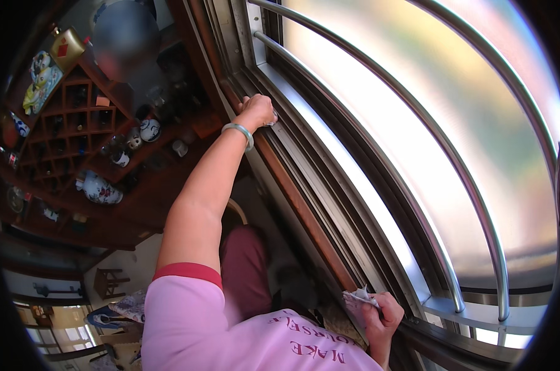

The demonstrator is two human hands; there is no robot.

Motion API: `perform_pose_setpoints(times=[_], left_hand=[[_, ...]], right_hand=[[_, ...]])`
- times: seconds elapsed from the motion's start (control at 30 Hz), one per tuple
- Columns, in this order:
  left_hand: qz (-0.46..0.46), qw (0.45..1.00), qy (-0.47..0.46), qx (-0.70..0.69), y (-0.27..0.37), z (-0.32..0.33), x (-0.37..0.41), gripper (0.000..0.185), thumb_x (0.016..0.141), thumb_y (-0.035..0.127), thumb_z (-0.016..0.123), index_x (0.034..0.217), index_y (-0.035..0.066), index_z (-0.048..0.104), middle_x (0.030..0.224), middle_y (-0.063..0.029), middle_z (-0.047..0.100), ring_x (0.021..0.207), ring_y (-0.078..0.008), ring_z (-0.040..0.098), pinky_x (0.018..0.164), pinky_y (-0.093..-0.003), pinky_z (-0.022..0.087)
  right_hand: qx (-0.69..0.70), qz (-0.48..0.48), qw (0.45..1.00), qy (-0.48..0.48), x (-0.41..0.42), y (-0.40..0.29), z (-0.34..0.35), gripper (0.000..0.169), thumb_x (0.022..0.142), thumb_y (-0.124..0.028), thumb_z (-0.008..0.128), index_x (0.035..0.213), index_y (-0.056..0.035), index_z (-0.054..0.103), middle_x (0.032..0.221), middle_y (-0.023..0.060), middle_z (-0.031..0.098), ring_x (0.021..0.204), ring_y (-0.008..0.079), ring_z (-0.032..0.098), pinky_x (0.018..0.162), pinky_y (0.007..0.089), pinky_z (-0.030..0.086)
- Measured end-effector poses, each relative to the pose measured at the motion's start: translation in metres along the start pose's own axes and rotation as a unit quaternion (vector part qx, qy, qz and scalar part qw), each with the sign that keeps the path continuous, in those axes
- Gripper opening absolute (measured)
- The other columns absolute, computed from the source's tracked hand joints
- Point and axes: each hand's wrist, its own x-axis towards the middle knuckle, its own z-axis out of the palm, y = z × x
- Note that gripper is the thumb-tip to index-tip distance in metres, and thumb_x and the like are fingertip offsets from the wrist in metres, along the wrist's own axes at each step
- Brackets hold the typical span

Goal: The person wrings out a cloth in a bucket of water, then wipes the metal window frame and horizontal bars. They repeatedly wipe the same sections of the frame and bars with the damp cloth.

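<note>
My left hand, with a pale bangle at its wrist, reaches far along the window. Its fingers are curled over a small whitish cloth, mostly hidden beneath them, against the metal window track. At the lower right, my right hand grips a crumpled patterned cloth between thumb and fingers. That cloth is by the near end of the brown wooden sill edge, in front of the track.
Curved metal bars cross the bright window on my right. To the left, a dark wooden display rack holds a floral vase, a gold bottle and a colourful figurine. A wooden stool stands on the floor.
</note>
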Motion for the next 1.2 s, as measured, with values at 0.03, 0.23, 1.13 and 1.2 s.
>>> perform_pose_setpoints(times=[0.03,0.23,1.13,1.2], left_hand=[[-0.008,0.998,0.055,-0.009,-0.007,0.008,0.003,0.023,0.078,0.028,0.073,0.097,0.016,0.069,0.117,-0.0046,0.061,0.116,-0.0333,0.048,0.095,-0.0434,0.040],[-0.050,0.985,0.157,-0.050,-0.022,0.020,0.023,0.012,0.087,0.021,0.065,0.098,0.017,0.066,0.119,-0.0057,0.057,0.119,-0.0323,0.042,0.102,-0.0428,0.031],[-0.056,0.942,0.312,0.112,-0.080,-0.013,0.149,0.021,0.088,0.007,0.053,0.085,0.006,0.074,0.092,-0.0155,0.071,0.087,-0.0301,0.070,0.073,-0.0383,0.057],[-0.050,0.943,0.306,0.124,-0.080,-0.013,0.150,0.021,0.088,0.007,0.053,0.085,0.006,0.074,0.093,-0.0147,0.071,0.087,-0.0304,0.070,0.073,-0.0384,0.057]], right_hand=[[0.007,0.003,1.000,0.007,0.001,0.002,0.001,0.008,0.073,0.002,0.065,0.081,0.0022,0.063,0.067,0.0101,0.058,0.058,0.0184,0.054,0.054,0.0269,0.039],[-0.016,0.017,1.000,-0.009,0.010,0.005,0.007,0.007,0.073,0.003,0.065,0.079,0.0021,0.062,0.065,0.0083,0.056,0.057,0.0159,0.052,0.054,0.0263,0.038],[-0.087,0.015,0.996,-0.028,0.066,0.019,0.054,0.004,0.076,-0.002,0.062,0.079,0.0011,0.062,0.066,0.0110,0.055,0.057,0.0210,0.052,0.054,0.0318,0.042],[-0.091,0.011,0.995,-0.034,0.064,0.020,0.051,0.004,0.076,-0.002,0.062,0.079,0.0012,0.062,0.066,0.0113,0.056,0.056,0.0211,0.053,0.054,0.0317,0.042]])
